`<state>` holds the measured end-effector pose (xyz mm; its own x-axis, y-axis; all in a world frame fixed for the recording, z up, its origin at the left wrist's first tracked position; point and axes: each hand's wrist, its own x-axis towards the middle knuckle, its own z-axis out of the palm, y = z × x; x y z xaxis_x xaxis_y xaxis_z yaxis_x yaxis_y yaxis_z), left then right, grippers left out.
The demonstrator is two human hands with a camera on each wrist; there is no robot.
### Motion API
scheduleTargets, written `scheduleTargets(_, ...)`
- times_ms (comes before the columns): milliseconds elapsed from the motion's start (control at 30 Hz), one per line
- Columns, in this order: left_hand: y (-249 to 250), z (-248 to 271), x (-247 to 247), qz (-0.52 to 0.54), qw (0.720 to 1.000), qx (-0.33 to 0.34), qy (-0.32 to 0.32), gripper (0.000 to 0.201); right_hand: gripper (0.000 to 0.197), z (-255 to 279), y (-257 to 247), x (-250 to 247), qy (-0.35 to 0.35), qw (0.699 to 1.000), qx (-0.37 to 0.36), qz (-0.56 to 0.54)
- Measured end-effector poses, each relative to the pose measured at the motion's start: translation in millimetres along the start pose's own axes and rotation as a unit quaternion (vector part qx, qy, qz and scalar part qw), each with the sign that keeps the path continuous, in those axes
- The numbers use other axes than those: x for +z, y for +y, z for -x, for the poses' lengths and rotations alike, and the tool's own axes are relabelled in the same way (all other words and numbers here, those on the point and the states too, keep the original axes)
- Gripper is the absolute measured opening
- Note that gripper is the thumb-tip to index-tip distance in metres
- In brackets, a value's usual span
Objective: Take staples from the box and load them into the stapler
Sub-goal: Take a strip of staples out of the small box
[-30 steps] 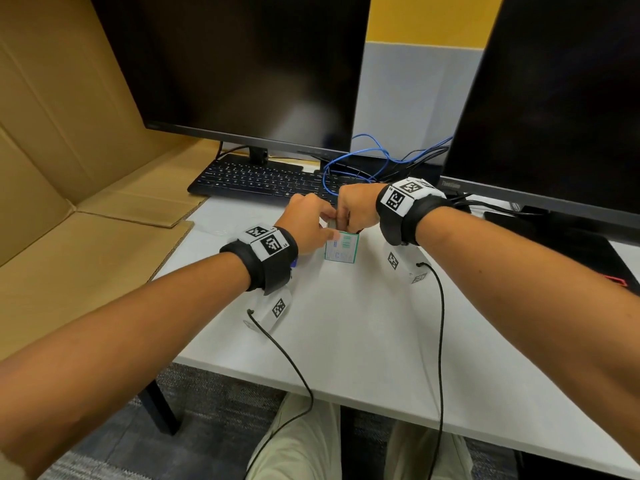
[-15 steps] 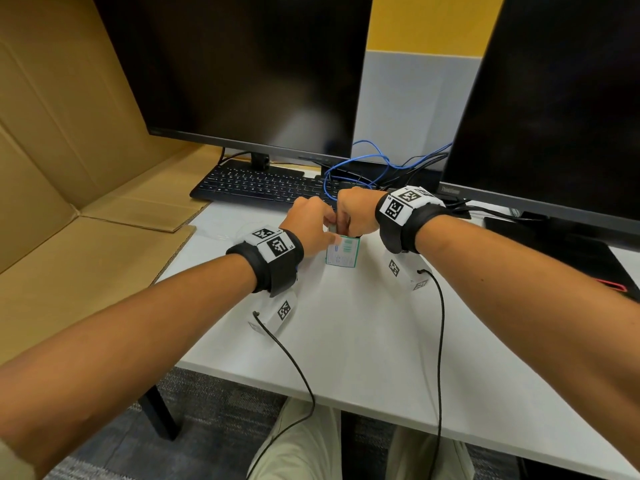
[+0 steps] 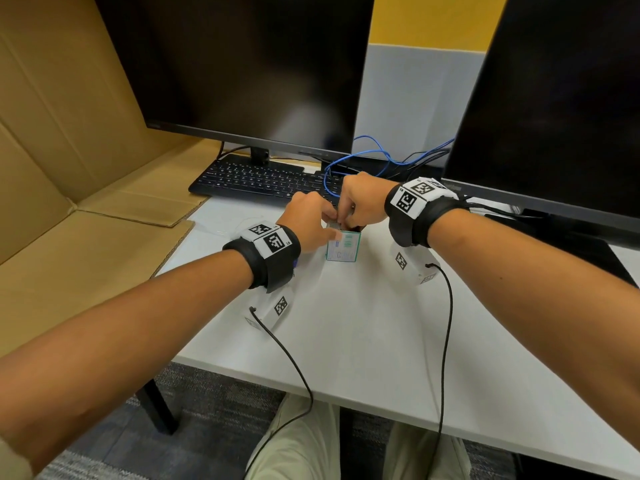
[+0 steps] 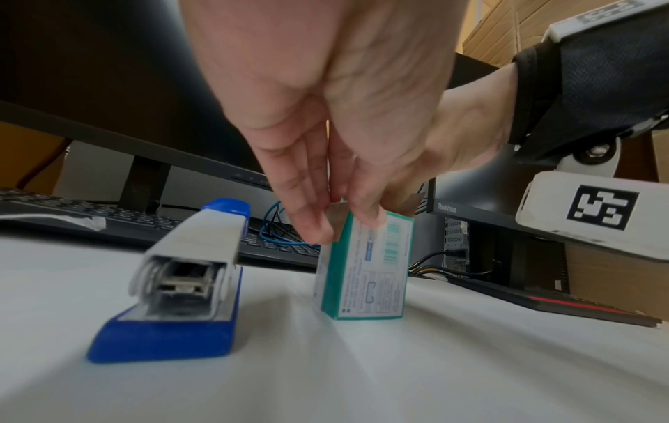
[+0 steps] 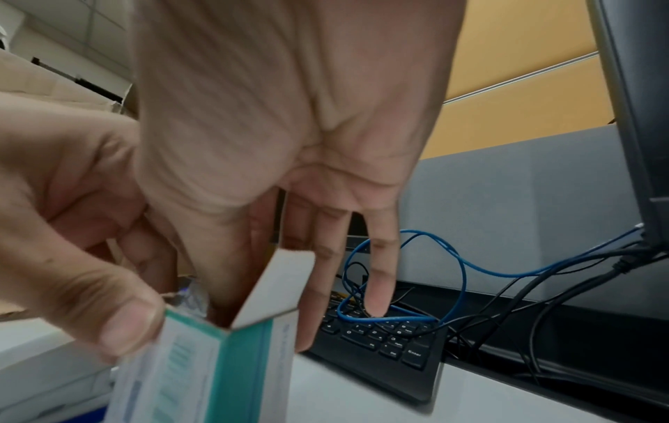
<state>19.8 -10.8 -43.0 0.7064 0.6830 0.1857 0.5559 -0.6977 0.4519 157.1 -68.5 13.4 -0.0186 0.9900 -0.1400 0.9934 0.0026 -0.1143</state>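
Left hand (image 4: 326, 137) pinches top of staple box (image 4: 365, 269), upright on worktop (image 3: 363, 323); right hand (image 5: 275, 160) fingers reach into open flap, grasp unclear; stapler (image 4: 184, 274) lies just left of box; keyboard (image 3: 256, 181), blue cable (image 5: 452, 266) behind

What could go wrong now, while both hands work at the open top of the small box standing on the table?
1. The staple box stands on a narrow end, steadied only near its top by the left hand; a pull from the right hand may tip it.
2. Its flap is open, so staples could spill if it falls.
3. The stapler lies close beside the box, so a falling box might strike it.
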Motion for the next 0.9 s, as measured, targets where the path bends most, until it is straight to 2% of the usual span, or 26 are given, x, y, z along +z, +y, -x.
scheduleTargets(100,0,1,-1,0.008,1.0,-0.003,-0.004,0.04,0.006,6,0,-7,0.022,0.999,0.007,-0.023)
scheduleTargets(200,-2,3,0,0.007,1.0,0.0,0.001,0.043,0.012,11,2,-13,0.027,0.999,0.013,-0.043)
scheduleTargets(400,-4,10,-9,0.001,1.0,-0.014,-0.02,0.063,0.005,20,13,-15,0.078,0.993,0.031,-0.079)
scheduleTargets(567,-13,12,-12,0.032,0.999,-0.037,-0.014,0.054,0.009,25,26,-10,0.154,0.974,0.069,-0.151)
scheduleTargets(633,-12,12,-13,0.075,0.996,-0.039,0.007,0.049,0.01,26,27,-5,0.137,0.963,0.09,-0.212)
scheduleTargets(733,-7,14,-13,0.119,0.992,-0.014,0.027,0.047,0.009,29,24,2,0.113,0.933,0.086,-0.332)
scheduleTargets(800,-4,15,-11,0.118,0.993,0.002,0.03,0.048,0.008,30,20,5,0.109,0.917,0.082,-0.375)
scheduleTargets(900,-2,16,-6,0.078,0.996,0.03,0.034,0.04,0.007,28,16,10,0.104,0.913,0.077,-0.387)
